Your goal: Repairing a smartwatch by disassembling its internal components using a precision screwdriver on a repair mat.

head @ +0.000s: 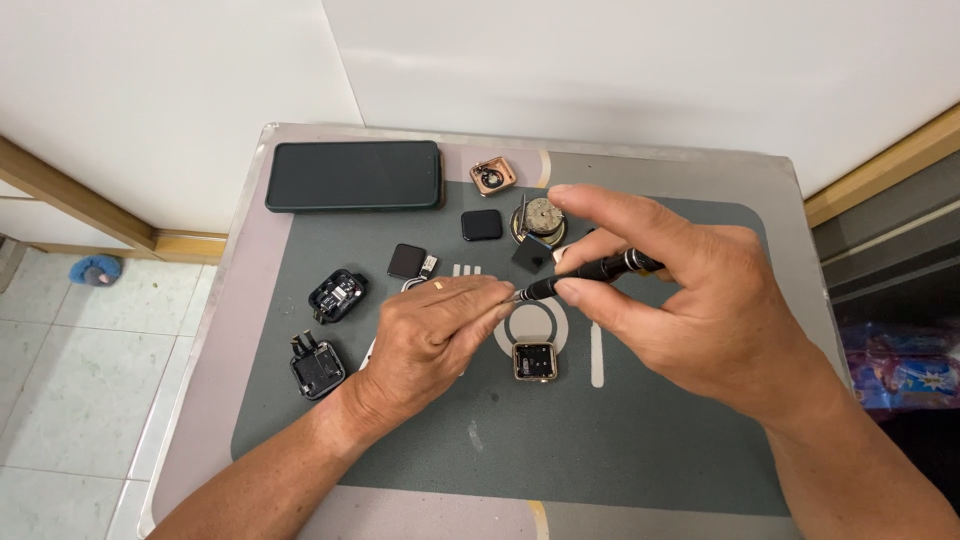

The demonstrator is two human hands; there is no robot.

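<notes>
Right now the thin black screwdriver (590,272) sits above the middle of the desk (700,170), pinched in the right hand (700,310) between thumb and forefinger, with the other fingers spread loosely above it. Its long axis runs nearly level, slanting down from the handle at upper right to the tip at lower left. That tip meets the fingertips of the left hand (430,340), which are closed together around something too small to make out (perhaps a bit or a screw, but it cannot be told). So the right hand's grip is clenched on the screwdriver shaft, and the left hand's grip is pinched shut at the tip; both hands are about equally close to the tool, one at each end.

Just below the tip, on the grey mat (650,450), lies a small gold-rimmed watch case (535,361) with its insides showing, apart from both hands. Beyond the screwdriver sit a square black panel (531,254) and a round metal part (541,216), with another small black square (481,225) beside them. A copper-coloured watch case (493,175) lies near the far edge, next to a dark phone (353,176) lying flat. To the left of the left hand are a black screen with a loose connector (408,261) and two opened black watch bodies (337,296) (317,369).
</notes>
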